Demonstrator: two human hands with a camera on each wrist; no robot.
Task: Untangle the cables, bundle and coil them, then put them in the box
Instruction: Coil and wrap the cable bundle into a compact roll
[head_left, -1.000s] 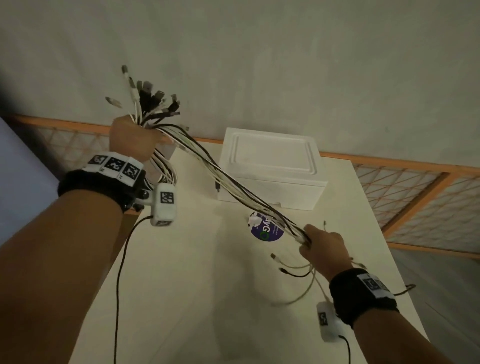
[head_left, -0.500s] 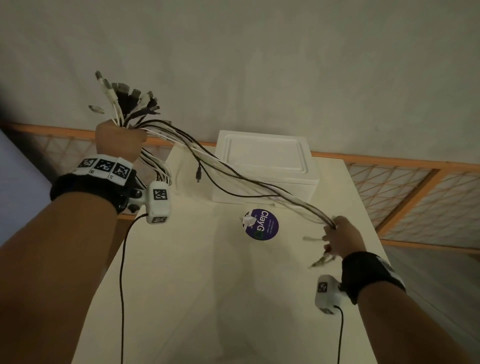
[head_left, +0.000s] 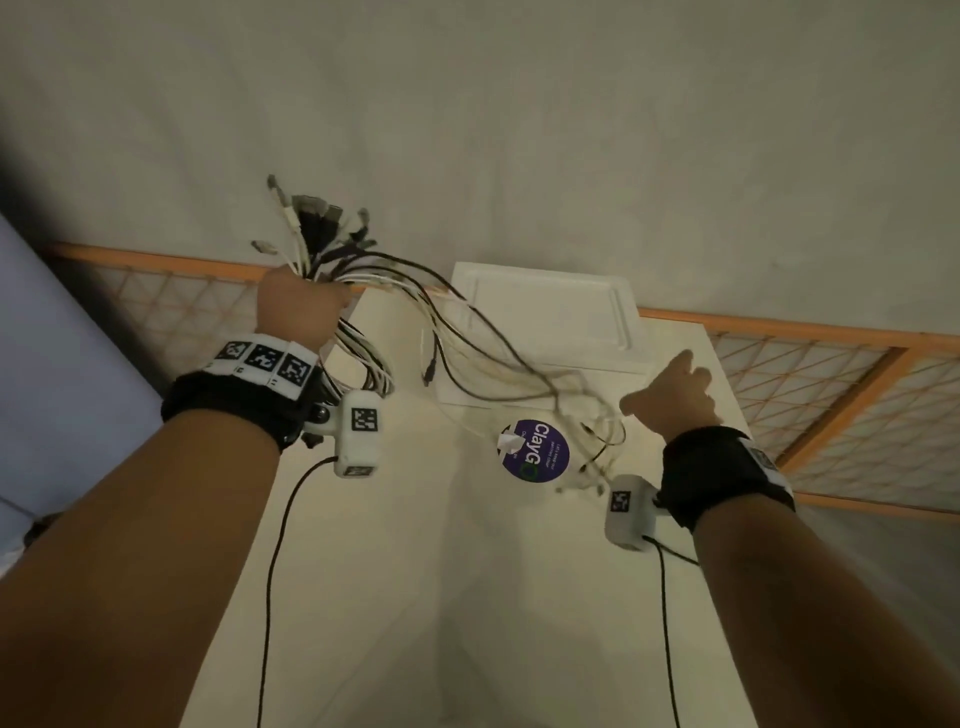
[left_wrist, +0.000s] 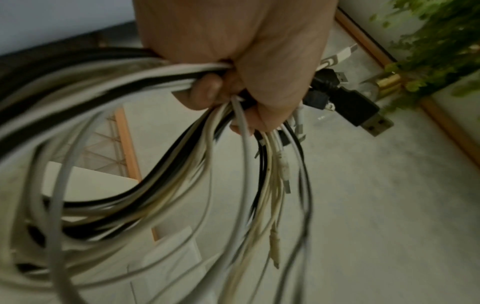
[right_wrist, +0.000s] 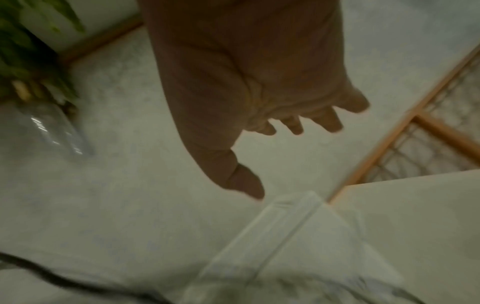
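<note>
While the left hand (head_left: 298, 312) is clenching the cables (head_left: 467, 343) near their plug ends above the table (head_left: 415, 571), the right hand (head_left: 670, 395) is hanging released beside the closed box (head_left: 545, 322); it should be regrasping the dangling tails low and winding even loops

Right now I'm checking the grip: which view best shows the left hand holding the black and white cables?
Left wrist view: left hand fingers curl round the black and white cables. Head view shows only its back; right wrist view, nothing.

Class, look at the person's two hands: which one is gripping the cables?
The left hand: its fingers curl round the cables. The right hand is spread open, holding nothing.
</note>
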